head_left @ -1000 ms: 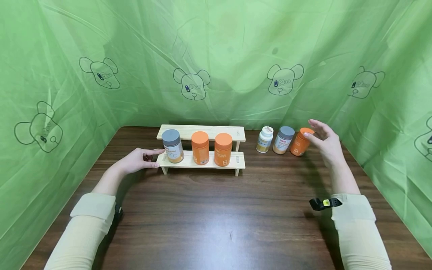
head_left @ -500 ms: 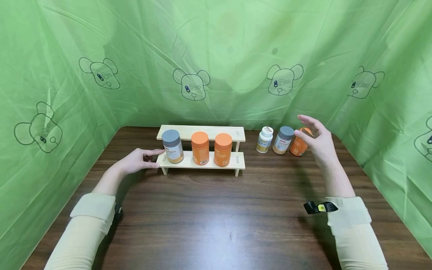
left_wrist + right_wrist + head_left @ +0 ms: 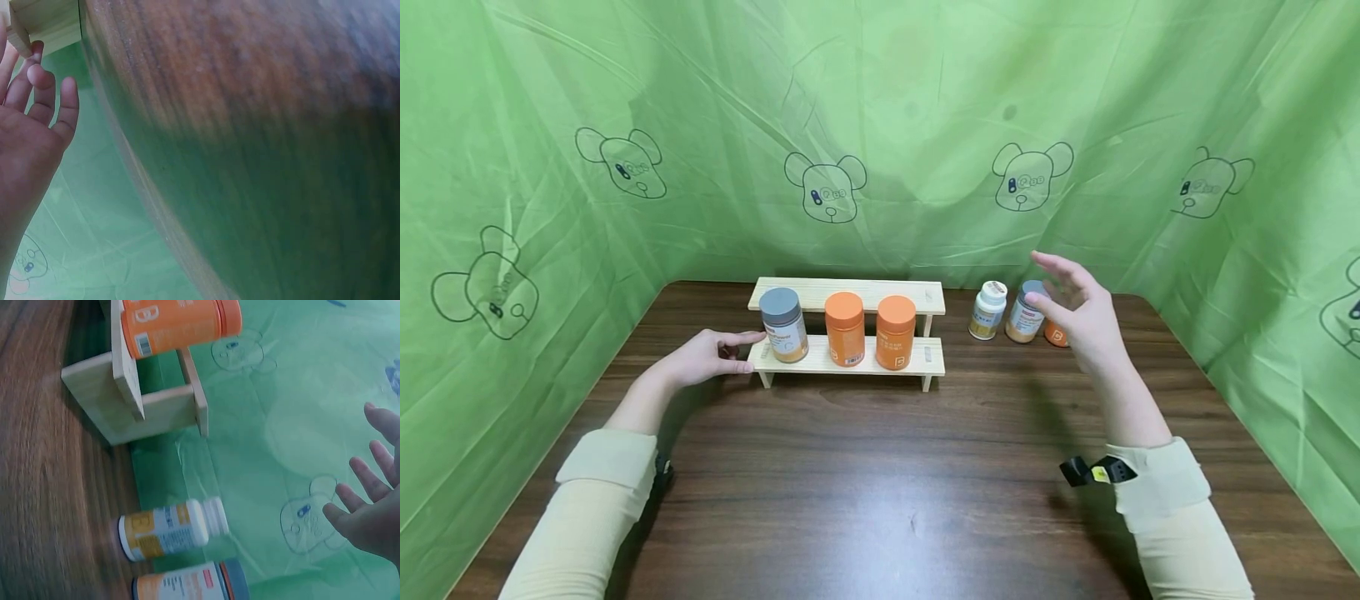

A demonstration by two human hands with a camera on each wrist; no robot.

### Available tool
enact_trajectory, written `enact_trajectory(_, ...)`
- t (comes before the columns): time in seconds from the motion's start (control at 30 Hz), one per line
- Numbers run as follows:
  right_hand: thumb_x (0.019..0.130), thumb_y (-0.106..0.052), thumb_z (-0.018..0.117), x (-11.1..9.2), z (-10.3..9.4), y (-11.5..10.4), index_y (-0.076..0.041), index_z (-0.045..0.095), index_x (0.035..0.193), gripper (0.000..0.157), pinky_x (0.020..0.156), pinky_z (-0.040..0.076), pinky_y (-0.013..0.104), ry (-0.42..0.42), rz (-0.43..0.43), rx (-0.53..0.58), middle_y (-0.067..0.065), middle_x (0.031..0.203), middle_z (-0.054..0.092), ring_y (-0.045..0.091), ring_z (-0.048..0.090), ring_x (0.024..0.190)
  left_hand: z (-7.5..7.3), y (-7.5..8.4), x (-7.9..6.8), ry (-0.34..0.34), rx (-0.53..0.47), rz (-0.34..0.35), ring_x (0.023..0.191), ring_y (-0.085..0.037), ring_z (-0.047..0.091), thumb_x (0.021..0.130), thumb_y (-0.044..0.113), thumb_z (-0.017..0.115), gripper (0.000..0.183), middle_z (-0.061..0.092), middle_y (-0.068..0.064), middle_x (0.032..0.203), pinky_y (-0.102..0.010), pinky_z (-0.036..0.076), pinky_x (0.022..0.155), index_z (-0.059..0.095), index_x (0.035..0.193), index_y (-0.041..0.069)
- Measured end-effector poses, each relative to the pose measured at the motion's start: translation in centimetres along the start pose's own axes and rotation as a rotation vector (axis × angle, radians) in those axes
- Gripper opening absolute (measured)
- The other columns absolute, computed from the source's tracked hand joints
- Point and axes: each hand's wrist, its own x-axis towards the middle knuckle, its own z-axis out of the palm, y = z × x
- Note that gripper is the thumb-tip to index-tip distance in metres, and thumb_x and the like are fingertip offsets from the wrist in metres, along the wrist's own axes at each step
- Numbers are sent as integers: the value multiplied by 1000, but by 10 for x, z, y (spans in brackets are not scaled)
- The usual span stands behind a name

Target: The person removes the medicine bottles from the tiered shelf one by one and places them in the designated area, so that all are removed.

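Observation:
A two-tier wooden rack stands at the back of the table. On its lower tier are a grey-lidded bottle and two orange bottles. My left hand grips the left end of that tier between thumb and fingers; in the left wrist view, fingers meet the wood. Right of the rack stand a small white-capped bottle, a second grey-lidded bottle and another orange bottle. My right hand hovers before these last two, partly covering them, its fingers spread and holding nothing.
Green cloth printed with mouse-head outlines hangs around the back and sides of the dark wooden table. The rack's upper tier rises behind the bottles on the lower one. A small black device is strapped to the right wrist.
My right hand has moved left, from the far-right orange bottle to in front of the grey-lidded one. The left hand, rack and bottles have stayed where they were.

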Motion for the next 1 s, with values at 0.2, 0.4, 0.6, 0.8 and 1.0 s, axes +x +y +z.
enact_trajectory(0.2, 82, 5, 68, -2, 16, -6, -3, 53, 131, 52, 111, 25, 43, -32, -3, 39, 5, 137, 51, 18, 40, 132, 0, -2, 1, 5, 19, 19, 74, -16, 49, 78, 43, 74, 64, 61, -4, 125, -28, 43, 67, 54, 135, 25)
enact_trajectory(0.4, 81, 7, 68, -5, 33, -11, -5, 54, 131, 54, 111, 23, 46, -72, -22, -3, 5, 137, 51, 18, 39, 133, 0, -2, 1, -1, 20, 21, 76, -17, 50, 79, 42, 74, 63, 57, -2, 131, -28, 43, 69, 54, 135, 24)
enact_trajectory(0.6, 79, 10, 68, -7, 48, -11, -4, 53, 132, 57, 112, 22, 44, -142, -70, -27, 8, 139, 48, 19, 39, 133, -1, -1, 0, -3, 15, 21, 77, -17, 50, 79, 42, 74, 63, 58, -2, 130, -27, 43, 70, 54, 135, 24)
enact_trajectory(0.8, 79, 8, 70, -10, 64, -13, -1, 51, 133, 58, 112, 23, 45, -216, -97, -48, 11, 143, 44, 21, 36, 136, -2, 1, 0, -5, 15, 33, 77, -17, 49, 79, 41, 74, 63, 58, -2, 129, -27, 42, 68, 54, 135, 23)
enact_trajectory(1.0, 80, 4, 71, -14, 82, -30, 2, 49, 133, 58, 109, 27, 50, -260, -84, -182, 14, 143, 43, 18, 35, 135, -2, 1, -1, -5, 15, 30, 78, -17, 50, 79, 41, 74, 63, 56, 0, 132, -27, 43, 70, 54, 135, 23)
